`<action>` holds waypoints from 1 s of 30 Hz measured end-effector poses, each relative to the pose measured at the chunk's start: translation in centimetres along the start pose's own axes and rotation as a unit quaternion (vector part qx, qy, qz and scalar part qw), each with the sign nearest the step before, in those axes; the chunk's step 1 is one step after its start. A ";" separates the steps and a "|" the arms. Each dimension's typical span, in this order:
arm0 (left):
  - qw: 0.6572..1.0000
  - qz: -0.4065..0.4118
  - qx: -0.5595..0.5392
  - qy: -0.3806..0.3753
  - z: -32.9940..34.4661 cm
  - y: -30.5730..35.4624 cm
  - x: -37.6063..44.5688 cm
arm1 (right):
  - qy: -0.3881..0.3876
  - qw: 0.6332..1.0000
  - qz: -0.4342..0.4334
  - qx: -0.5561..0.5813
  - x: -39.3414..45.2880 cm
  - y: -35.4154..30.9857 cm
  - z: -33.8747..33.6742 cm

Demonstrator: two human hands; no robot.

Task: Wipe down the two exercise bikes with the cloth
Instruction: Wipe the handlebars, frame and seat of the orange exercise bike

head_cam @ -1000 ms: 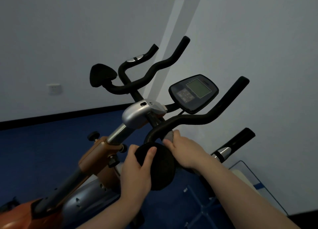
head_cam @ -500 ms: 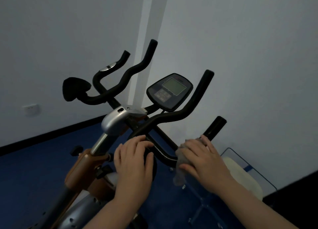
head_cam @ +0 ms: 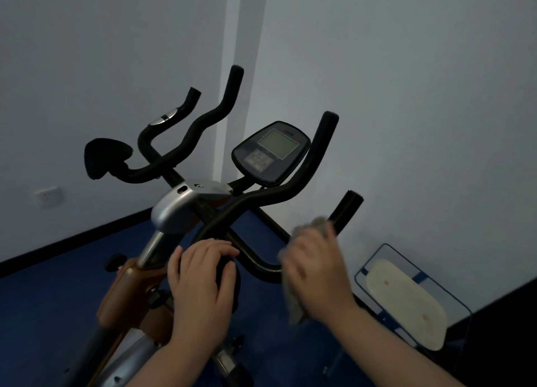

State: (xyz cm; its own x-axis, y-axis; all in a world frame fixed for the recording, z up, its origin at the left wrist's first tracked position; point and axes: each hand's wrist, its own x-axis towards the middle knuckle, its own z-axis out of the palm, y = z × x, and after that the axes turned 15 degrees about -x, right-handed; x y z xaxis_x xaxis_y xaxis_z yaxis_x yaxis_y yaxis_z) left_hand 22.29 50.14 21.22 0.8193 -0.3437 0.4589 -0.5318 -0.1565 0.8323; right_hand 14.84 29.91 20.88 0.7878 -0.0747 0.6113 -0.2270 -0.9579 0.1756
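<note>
Head view: we look down on one exercise bike (head_cam: 180, 212) standing in a room corner, and we take its console (head_cam: 270, 152) as our landmark.
Right hand: our right hand (head_cam: 316, 267) is below and right of the console, fingers curled round the cloth (head_cam: 293, 302) and pressing it onto the lower right handlebar (head_cam: 345, 209); the hand is motion-blurred.
Cloth: grey, bunched under the right hand, one end hanging below the palm, touching the bar just under its black grip end.
Left hand: our left hand (head_cam: 203, 276) sits below and left of the console, fingers curled over a round black pad (head_cam: 229, 279) near the stem; we judge it a steadying grip.
Done so far: we cannot tell from surfaces which parts are already wiped; nothing looks visibly wet or streaked.
In hand: we judge the right handlebar is being wiped.
Left: we judge the far-left handlebars (head_cam: 186, 136), the console and the frame may remain.
Second bike: not clearly in view; a blue-framed thing (head_cam: 406, 299) lies lower right of the console, and we cannot tell what it is.
</note>
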 end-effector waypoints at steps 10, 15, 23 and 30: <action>0.996 0.029 0.005 -0.079 5.4 4.9 1.3 | 0.093 0.969 -0.192 -0.128 4.7 10.0 -1.8; 0.986 -0.114 -0.029 -0.115 10.7 5.9 3.0 | 0.074 0.980 -0.177 -0.044 7.5 13.1 -2.4; 0.965 -0.100 0.227 -0.085 13.2 5.4 3.0 | 0.080 0.915 0.220 0.328 6.6 8.7 -0.8; 0.948 -0.087 0.304 -0.024 14.1 5.2 2.8 | -0.193 0.829 0.104 0.514 9.6 13.2 -1.8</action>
State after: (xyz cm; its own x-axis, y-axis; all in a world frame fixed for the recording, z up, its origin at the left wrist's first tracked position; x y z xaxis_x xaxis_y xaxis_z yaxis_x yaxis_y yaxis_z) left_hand 18.75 35.33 22.45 0.9032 -0.3035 0.3036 -0.4265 -0.7143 0.5549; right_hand 18.36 17.04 30.50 0.9626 -0.1611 0.2178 0.0703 -0.6279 -0.7751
